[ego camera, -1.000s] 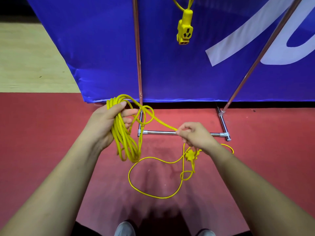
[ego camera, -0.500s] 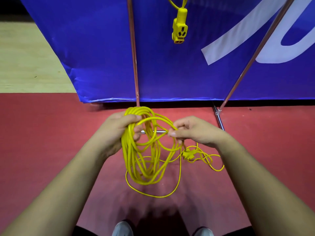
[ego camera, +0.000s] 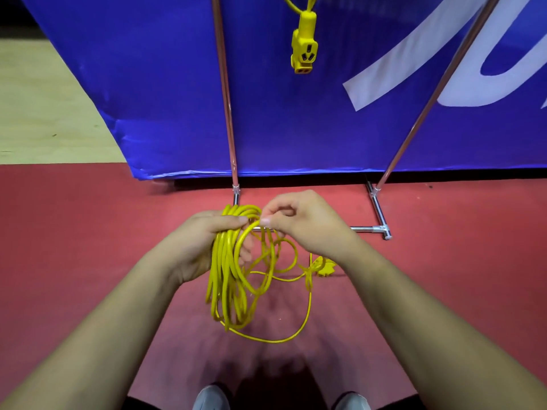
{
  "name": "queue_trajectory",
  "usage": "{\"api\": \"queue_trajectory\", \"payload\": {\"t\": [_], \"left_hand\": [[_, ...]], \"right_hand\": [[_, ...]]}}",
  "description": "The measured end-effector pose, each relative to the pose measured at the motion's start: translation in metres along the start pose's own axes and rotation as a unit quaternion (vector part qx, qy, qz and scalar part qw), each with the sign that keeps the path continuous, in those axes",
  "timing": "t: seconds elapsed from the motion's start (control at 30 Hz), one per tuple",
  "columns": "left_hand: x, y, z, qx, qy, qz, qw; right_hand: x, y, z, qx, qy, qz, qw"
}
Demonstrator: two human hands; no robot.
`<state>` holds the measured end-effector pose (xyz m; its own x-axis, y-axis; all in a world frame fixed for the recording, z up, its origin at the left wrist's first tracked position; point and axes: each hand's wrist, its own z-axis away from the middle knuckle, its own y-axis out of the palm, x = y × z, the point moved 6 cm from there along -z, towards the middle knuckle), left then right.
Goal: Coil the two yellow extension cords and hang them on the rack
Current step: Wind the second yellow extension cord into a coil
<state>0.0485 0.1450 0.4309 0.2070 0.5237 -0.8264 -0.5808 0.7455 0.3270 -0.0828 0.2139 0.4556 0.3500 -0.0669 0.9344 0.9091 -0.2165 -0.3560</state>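
My left hand (ego camera: pixel 204 244) grips the top of a hanging bundle of yellow extension cord loops (ego camera: pixel 228 288). Just to its right, my right hand (ego camera: pixel 305 223) pinches a strand of the same cord and holds it against the top of the bundle. Loose cord trails down to the red floor, and its yellow plug end (ego camera: pixel 322 266) lies under my right wrist. A second yellow cord's socket end (ego camera: pixel 303 48) dangles from above, between the uprights of the metal rack (ego camera: pixel 226 93); the rest of that cord is out of frame.
The rack's base bars (ego camera: pixel 377 213) lie on the red floor (ego camera: pixel 458 247) just beyond my hands. A blue banner (ego camera: pixel 296 122) stands behind the rack. Wooden flooring (ego camera: pixel 44 108) shows at the far left. My shoes (ego camera: pixel 211 399) are at the bottom edge.
My right hand has come left with a strand and now meets my left hand at the top of the bundle. The loose cord on the floor has shortened and the plug has dragged closer.
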Motion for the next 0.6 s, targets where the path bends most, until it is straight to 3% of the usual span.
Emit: {"api": "queue_trajectory", "payload": {"t": [0.07, 0.23, 0.43, 0.6], "left_hand": [[-0.003, 0.001, 0.000, 0.017, 0.014, 0.037, 0.999], [-0.017, -0.004, 0.001, 0.030, 0.042, 0.079, 0.995], [-0.006, -0.018, 0.006, 0.014, -0.016, -0.052, 0.998], [0.003, -0.015, 0.007, 0.017, -0.061, -0.026, 0.998]], "right_hand": [[-0.007, -0.001, -0.002, 0.006, 0.015, -0.015, 1.000], [-0.078, -0.005, 0.015, 0.152, 0.140, 0.051, 0.977], [-0.069, -0.031, 0.010, -0.019, 0.117, -0.068, 0.991], [-0.035, -0.020, 0.005, -0.004, 0.063, 0.021, 0.998]]}}
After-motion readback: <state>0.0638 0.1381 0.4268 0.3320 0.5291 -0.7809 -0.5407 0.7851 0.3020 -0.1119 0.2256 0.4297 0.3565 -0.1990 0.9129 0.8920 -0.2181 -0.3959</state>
